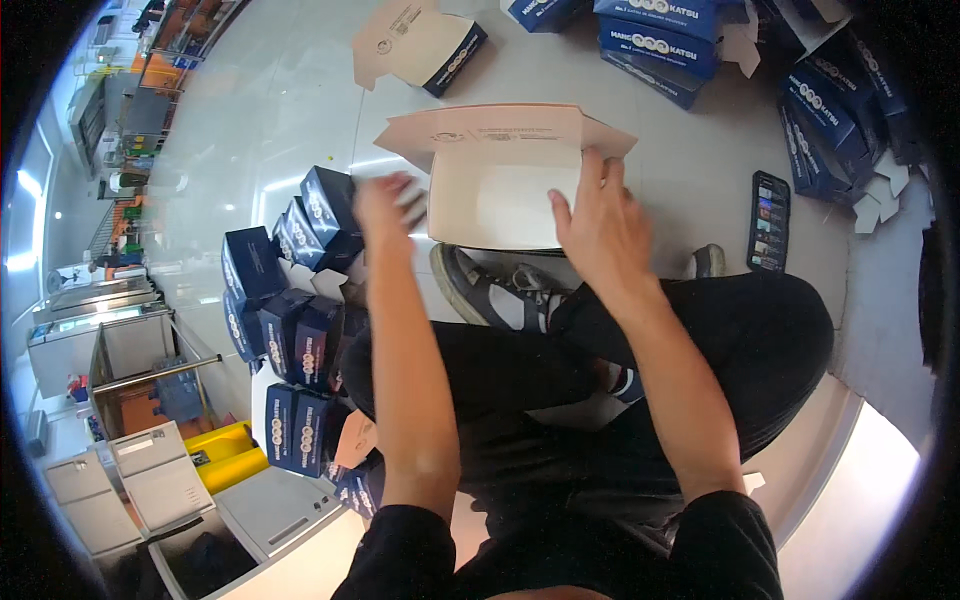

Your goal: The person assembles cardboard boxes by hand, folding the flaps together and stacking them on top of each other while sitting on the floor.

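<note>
In front of me an open-topped cardboard box (505,195) with a pale inside rests on the floor by my shoe. Its far flap stands raised, and side flaps spread out at both far corners. My right hand (608,225) grips the box's right side, thumb toward the inside and fingers along the edge by the right flap. Off the box's left side, my left hand (385,208) is blurred by motion; its fingers look apart, with nothing seen in them. It is close to a pile of dark blue folded boxes (330,210).
More blue boxes (655,45) are stacked at the far right, and others (835,115) lean beyond the phone (768,220). An unfolded-flap box (415,45) lies at the far side. My crossed legs and shoe (470,285) are close to the open box. White cabinets (150,465) stand at left.
</note>
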